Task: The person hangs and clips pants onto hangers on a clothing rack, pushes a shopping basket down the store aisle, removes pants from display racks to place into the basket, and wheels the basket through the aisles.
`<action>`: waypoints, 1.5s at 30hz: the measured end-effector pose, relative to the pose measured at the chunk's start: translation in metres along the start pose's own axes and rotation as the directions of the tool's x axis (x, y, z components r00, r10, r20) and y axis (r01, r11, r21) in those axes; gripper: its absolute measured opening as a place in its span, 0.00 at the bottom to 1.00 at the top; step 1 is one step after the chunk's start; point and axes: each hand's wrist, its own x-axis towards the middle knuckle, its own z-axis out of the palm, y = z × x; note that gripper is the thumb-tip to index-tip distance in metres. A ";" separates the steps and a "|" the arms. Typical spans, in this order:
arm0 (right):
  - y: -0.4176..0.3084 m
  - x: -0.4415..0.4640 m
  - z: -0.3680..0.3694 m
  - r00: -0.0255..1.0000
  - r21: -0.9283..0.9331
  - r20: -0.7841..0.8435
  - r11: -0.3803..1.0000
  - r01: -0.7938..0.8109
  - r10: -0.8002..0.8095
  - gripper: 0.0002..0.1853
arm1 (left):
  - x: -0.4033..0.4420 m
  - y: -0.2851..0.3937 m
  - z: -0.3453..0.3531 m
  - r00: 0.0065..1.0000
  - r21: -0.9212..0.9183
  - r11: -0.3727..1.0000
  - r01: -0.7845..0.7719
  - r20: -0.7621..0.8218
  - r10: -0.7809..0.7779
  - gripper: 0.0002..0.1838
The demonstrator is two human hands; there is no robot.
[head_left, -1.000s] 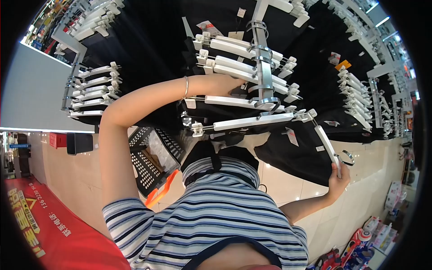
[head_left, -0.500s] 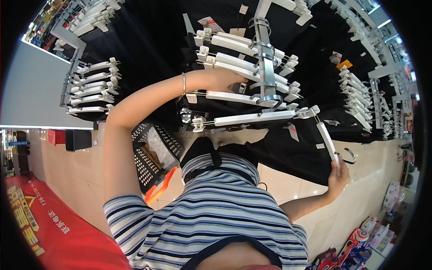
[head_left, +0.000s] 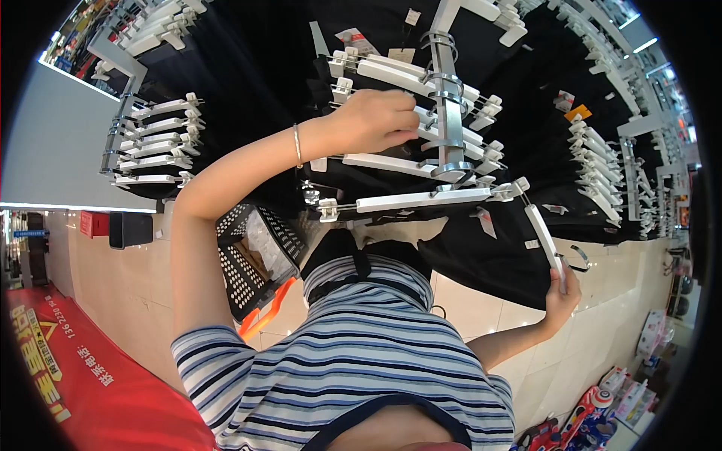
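Note:
My right hand (head_left: 562,293) grips a white clip hanger (head_left: 543,233) near its loose metal hook. A black garment (head_left: 489,259) with a pale tag hangs from that hanger, off the rail. My left hand (head_left: 376,122), with a bracelet at the wrist, is over the row of white clip hangers on the metal rail (head_left: 450,124). Its fingers are curled, and what they hold, if anything, is hidden. The nearest hanger on the rail (head_left: 421,198) carries black cloth. Whether the garments are trousers or skirts I cannot tell.
More hanger rows with dark clothes stand at left (head_left: 158,143) and right (head_left: 598,173). A black perforated basket (head_left: 244,282) with an orange handle sits by my legs. A red printed cover (head_left: 113,383) lies lower left, and boxed toys (head_left: 594,410) lower right.
My left hand has lifted out from between the hangers and moved up, with its fingers now curled. My right hand and the garment have barely moved.

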 end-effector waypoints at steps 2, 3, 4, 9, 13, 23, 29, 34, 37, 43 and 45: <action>0.000 0.001 0.001 1.000 -0.003 0.002 1.000 -0.001 0.001 0.10 | -0.003 0.000 0.004 0.998 0.023 0.998 0.055 0.005 -0.055 0.09; 0.000 0.001 0.000 1.000 -0.005 0.002 1.000 -0.003 0.003 0.10 | -0.004 0.000 0.006 0.997 0.034 0.996 0.082 0.006 -0.083 0.09; 0.000 0.002 0.001 1.000 -0.007 0.001 1.000 -0.005 0.005 0.10 | -0.005 0.000 0.008 0.994 0.046 0.993 0.109 0.006 -0.110 0.10; -0.001 0.009 -0.001 1.000 -0.073 -0.022 0.997 0.000 -0.002 0.11 | -0.009 -0.005 0.007 0.987 0.003 0.995 0.102 0.129 -0.101 0.13; 0.000 0.020 -0.012 0.999 -0.127 -0.039 0.991 -0.038 0.033 0.13 | -0.014 0.000 0.008 0.942 -0.223 0.948 0.229 0.296 -0.158 0.17; 0.008 0.075 -0.055 0.932 -0.184 -0.248 0.957 0.224 -0.266 0.11 | -0.013 -0.006 0.004 0.877 -0.283 0.944 0.168 0.480 -0.012 0.14; -0.014 0.097 -0.082 0.923 -0.168 -0.225 0.945 0.279 -0.313 0.11 | -0.012 -0.009 0.007 0.861 -0.324 0.932 0.162 0.508 0.027 0.16; -0.026 0.104 -0.093 0.929 -0.002 -0.082 0.932 0.363 -0.362 0.11 | -0.009 -0.008 0.003 0.849 -0.330 0.926 0.182 0.527 0.021 0.15; -0.051 0.115 -0.069 0.862 0.070 0.011 0.860 0.506 -0.508 0.10 | -0.007 -0.007 0.002 0.847 -0.336 0.924 0.183 0.531 0.026 0.15; -0.104 0.135 0.014 0.772 0.089 0.210 0.799 0.595 -0.599 0.08 | -0.007 -0.006 0.000 0.849 -0.361 0.911 0.200 0.528 0.022 0.15; -0.115 0.134 0.044 0.702 0.221 0.251 0.745 0.629 -0.667 0.08 | -0.006 -0.006 0.000 0.851 -0.365 0.909 0.199 0.524 0.024 0.15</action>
